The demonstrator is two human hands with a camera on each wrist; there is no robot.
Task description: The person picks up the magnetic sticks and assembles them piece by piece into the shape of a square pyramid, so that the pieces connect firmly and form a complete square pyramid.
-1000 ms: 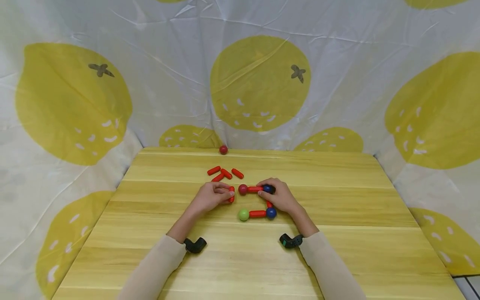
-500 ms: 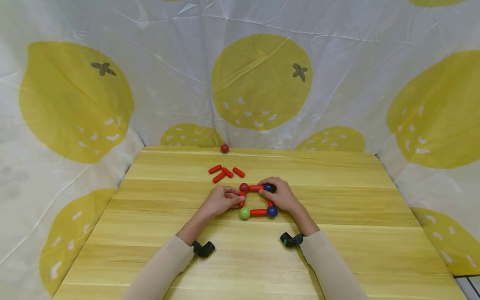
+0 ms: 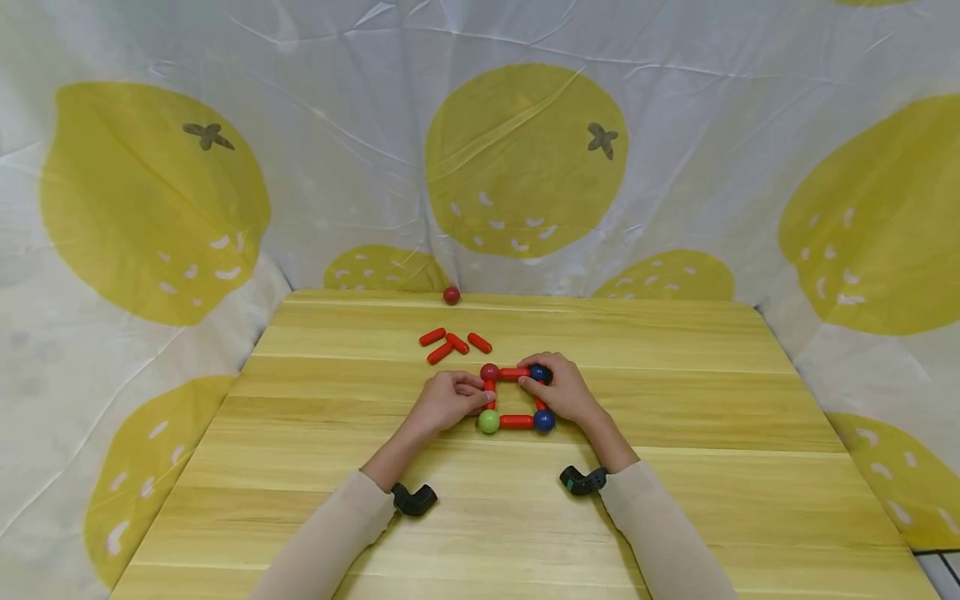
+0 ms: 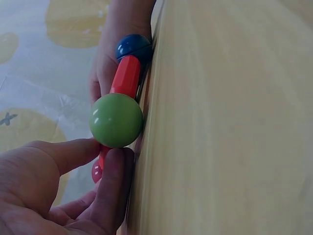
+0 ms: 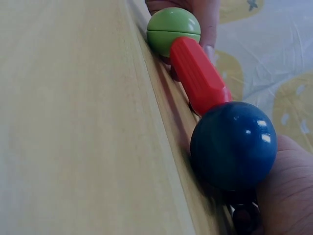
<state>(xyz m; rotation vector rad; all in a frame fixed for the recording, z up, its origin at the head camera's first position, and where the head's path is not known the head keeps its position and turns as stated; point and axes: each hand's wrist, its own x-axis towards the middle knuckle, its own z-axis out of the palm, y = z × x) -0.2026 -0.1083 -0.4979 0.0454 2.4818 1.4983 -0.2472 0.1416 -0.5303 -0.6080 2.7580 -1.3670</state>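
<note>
On the table, red rods and balls form a square. Its back left corner is a dark red ball [image 3: 489, 372], its front left a green ball [image 3: 489, 422]. Two blue balls make up the right side, one in back [image 3: 538, 372] and one in front [image 3: 544, 421]. My left hand [image 3: 450, 400] pinches the left red rod [image 3: 491, 388] between thumb and fingers, just behind the green ball. At the back right corner, my right hand [image 3: 564, 390] grips the back blue ball, its fingertips reaching the back red rod [image 3: 514, 374]. In the right wrist view the front red rod [image 5: 199, 76] joins the green and blue balls.
Several loose red rods [image 3: 480, 342] lie behind the square, toward the left. A single red ball [image 3: 452, 296] rests at the table's back edge, against the lemon-print cloth [image 3: 675, 167]. Black devices [image 3: 582, 481] sit on both wrists.
My left hand has moved right with the red rod and brought it between the dark red and green balls, closing the square's left side. The right hand keeps its grip at the back right corner.
</note>
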